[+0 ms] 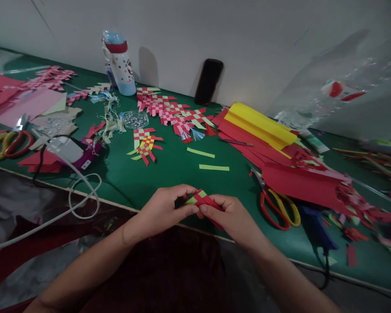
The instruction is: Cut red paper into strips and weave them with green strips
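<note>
Both hands meet at the near edge of the green table. My left hand pinches a small woven piece of red and light-green paper strips between thumb and fingers. My right hand grips the same piece from the right, fingers closed over its red strips. Two loose light-green strips lie on the table just beyond the hands. Finished woven paper fish lie further back, with several more near the wall.
Red-and-yellow scissors lie right of my hands beside stacked red paper and yellow paper. A white bottle and a dark phone stand against the wall. At left lie a white cable, another pair of scissors and pink paper.
</note>
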Available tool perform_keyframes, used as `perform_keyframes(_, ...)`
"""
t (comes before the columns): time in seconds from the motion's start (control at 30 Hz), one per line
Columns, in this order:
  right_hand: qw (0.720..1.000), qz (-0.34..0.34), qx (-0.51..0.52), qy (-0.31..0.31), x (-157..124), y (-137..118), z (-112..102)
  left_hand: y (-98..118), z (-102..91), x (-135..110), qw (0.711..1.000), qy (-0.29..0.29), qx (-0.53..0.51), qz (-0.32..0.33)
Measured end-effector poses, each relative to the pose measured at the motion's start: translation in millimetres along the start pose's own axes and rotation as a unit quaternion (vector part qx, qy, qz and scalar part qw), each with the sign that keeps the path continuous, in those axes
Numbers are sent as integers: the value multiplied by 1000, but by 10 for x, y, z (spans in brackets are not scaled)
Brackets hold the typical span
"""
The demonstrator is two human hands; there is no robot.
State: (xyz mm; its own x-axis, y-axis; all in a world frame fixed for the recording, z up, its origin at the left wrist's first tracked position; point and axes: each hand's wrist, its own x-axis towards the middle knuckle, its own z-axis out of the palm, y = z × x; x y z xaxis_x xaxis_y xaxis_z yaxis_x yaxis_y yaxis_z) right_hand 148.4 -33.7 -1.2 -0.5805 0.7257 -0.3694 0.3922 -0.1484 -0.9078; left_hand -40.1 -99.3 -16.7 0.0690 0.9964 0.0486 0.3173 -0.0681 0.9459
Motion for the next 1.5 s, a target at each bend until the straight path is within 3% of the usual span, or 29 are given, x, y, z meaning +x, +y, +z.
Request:
perform_keyframes(0.33,1000,-14,-26,1,-11,31,-10,-49,56,-3,996,61,-57,-23)
perform_keyframes(0.63,999,-14,-48,-4,15,45,-35,-91,51,21,995,48,-83,-40)
perform_keyframes(0.97,996,0,-86,9,18,9,-91,-152,-107,46,994,-8,-91,-66)
perform_keyframes(1.33,998,-16,-57,-6,54,22,-44,-45,-116,85,997,-48,-52,-21)
perform_keyframes(1.5,998,-14,-53,-20,55,11,-32,-36,-29,119,987,-45,-147,-45)
